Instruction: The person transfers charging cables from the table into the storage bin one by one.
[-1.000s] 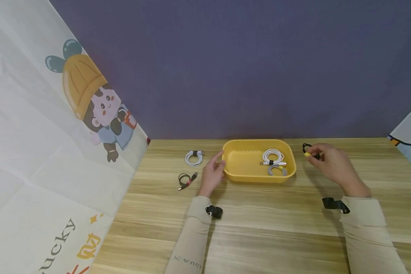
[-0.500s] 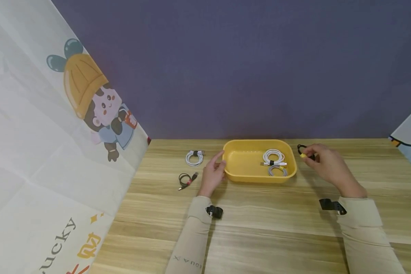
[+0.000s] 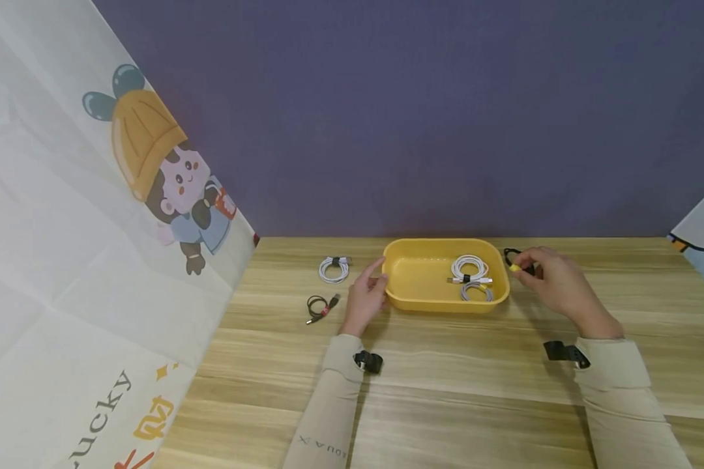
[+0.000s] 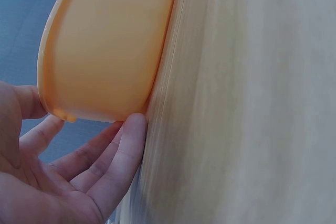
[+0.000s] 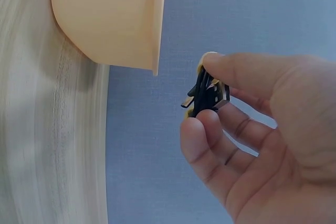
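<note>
A small coiled bundle of black cable with yellow parts and metal plug ends (image 5: 203,95) is pinched between the thumb and the fingertips of the right hand (image 3: 557,280), the fingers bent around it and the palm left unfilled. By this grip the bundle is placed just off the right end of a shallow yellow tray with rounded corners (image 3: 440,305), with a gap left between the two. The tray's long axis is laid from left to right across a pale wood-grain table (image 3: 446,391), so the bundle is found roughly in line with that axis, beside the far half of the end wall. From the right wrist view it is judged to be held higher than the rim.

The nearest things inside are a white coiled cable with a black strap (image 3: 466,279) and, in front of it, a smaller grey coil (image 3: 463,293), both set in the tray's right half; its left half is farther from the right hand.

The tray's left end is touched by the left hand (image 3: 366,299), its fingers loosely spread against the rim and outer wall, not wrapped around it. Nothing else is seen to be held there.
</note>
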{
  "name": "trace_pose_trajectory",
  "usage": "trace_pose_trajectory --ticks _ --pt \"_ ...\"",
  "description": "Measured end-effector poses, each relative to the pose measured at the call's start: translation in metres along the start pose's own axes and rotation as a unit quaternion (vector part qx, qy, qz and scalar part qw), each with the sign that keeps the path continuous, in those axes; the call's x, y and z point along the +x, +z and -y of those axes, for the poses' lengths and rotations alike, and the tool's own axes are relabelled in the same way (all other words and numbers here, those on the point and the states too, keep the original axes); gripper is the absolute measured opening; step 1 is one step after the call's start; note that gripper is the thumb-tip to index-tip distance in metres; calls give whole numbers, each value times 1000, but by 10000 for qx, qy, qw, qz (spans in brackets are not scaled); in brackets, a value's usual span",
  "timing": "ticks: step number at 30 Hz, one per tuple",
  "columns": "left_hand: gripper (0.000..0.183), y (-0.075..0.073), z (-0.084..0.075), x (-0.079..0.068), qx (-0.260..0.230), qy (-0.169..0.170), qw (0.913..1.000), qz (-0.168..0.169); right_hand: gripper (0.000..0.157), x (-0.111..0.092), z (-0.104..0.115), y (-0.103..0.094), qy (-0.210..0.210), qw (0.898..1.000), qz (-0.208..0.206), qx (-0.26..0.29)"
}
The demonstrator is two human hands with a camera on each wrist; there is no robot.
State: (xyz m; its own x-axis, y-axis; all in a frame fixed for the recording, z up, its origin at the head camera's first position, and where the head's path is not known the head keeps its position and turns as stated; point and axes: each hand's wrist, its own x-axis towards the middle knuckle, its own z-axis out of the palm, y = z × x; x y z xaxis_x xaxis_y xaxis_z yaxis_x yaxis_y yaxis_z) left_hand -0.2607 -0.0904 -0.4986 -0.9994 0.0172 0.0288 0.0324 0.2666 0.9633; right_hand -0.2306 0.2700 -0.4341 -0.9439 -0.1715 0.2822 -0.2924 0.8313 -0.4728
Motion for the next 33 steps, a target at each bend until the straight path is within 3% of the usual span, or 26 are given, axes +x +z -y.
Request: trace_pose_trajectory --ticks 33 --pt "42 0 1 -1 -49 31 10000 31 15 2 13 13 -458 9988 -163 -25"
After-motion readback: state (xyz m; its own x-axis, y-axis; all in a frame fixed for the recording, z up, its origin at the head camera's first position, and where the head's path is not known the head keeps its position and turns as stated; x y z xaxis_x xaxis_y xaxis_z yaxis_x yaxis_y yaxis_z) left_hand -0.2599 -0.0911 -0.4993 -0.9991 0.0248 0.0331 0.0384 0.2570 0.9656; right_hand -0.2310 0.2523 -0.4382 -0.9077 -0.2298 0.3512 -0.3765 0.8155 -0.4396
